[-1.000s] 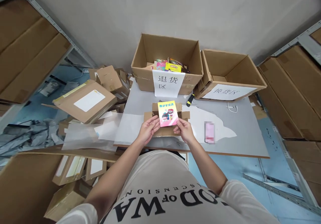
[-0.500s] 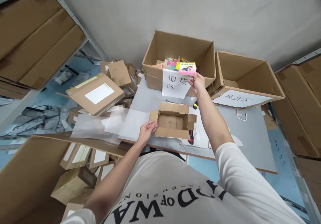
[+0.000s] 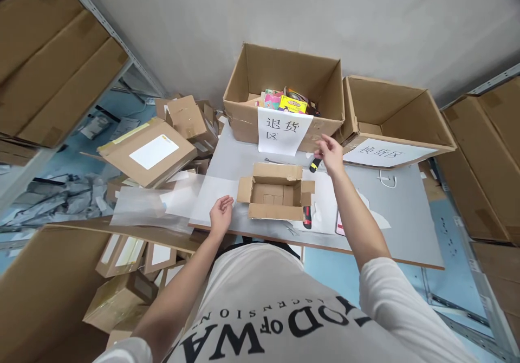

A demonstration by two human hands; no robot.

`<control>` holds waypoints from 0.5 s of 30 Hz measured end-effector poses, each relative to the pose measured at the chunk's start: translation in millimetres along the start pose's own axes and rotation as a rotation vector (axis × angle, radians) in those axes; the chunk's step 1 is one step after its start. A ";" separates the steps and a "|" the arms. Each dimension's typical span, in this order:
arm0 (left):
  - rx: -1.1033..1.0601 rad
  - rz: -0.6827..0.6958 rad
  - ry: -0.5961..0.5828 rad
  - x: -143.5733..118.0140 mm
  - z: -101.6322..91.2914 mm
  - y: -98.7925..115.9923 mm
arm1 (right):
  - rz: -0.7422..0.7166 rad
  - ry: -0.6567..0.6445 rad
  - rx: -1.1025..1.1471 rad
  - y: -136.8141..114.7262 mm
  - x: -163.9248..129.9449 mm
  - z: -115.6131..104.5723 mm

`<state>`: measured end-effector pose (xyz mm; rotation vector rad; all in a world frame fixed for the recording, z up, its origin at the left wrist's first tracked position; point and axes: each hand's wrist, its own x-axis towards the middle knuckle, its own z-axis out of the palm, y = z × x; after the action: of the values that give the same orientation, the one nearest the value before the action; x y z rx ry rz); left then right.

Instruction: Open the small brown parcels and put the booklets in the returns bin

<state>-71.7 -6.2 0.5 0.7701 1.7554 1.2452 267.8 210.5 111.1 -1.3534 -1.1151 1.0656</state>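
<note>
The left hand (image 3: 221, 214) floats near the small box (image 3: 276, 211), between its eight and nine o'clock, fingers loosely curled, grip slack and bare. The right hand (image 3: 331, 154) hangs at the box's two o'clock, fingers bent but apart, its grip holding nothing; its fingertips overlap the front of the big bin (image 3: 239, 127), and I cannot tell whether they touch it. The small box sits open on the desk (image 3: 410, 206), flaps splayed. At its twelve o'clock stands the big bin, books (image 3: 294, 104) inside, its front standing between them and the right hand.

Just beside that hand, at its eight o'clock, lies a yellow-black tool (image 3: 314, 165). The second bin (image 3: 392, 95) stands farther out, at the small box's two o'clock. At four, a red-black tool (image 3: 307, 219) lies beside the box; beyond, the right forearm (image 3: 359, 219) partly hides a phone (image 3: 340, 226). A translucent sheet (image 3: 138, 208) overhangs the desk at nine.
</note>
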 end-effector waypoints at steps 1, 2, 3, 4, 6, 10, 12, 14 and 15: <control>0.073 -0.013 0.009 2.4 -5.9 -9.7 | -0.003 0.056 -0.021 12.7 -16.8 -13.8; 0.167 -0.036 0.007 4.5 -11.7 -19.4 | 0.006 0.112 -0.039 26.4 -34.4 -26.8; 0.284 -0.061 -0.011 6.6 -17.1 -28.8 | 0.020 0.176 -0.056 40.8 -52.6 -38.6; 0.409 -0.078 -0.027 8.7 -21.7 -37.5 | 0.043 0.237 -0.070 55.3 -70.9 -48.7; 0.619 -0.095 -0.074 13.4 -28.1 -52.3 | 0.105 0.336 -0.094 83.0 -106.5 -62.5; 0.816 -0.187 -0.215 25.5 -27.7 -71.1 | 0.250 0.297 -0.128 125.3 -162.6 -61.9; 0.830 -0.216 -0.265 30.7 -23.2 -76.1 | 0.292 0.236 -0.160 138.7 -178.7 -51.7; 0.821 -0.234 -0.283 34.0 -18.0 -79.2 | 0.286 0.156 -0.242 147.7 -186.4 -40.2; 0.815 -0.244 -0.290 34.9 -15.5 -80.2 | 0.266 0.104 -0.297 150.9 -187.7 -35.0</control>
<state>-103.1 -9.4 -82.5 1.0740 2.0216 0.1997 279.2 15.0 -33.3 -1.8127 -1.0658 1.0303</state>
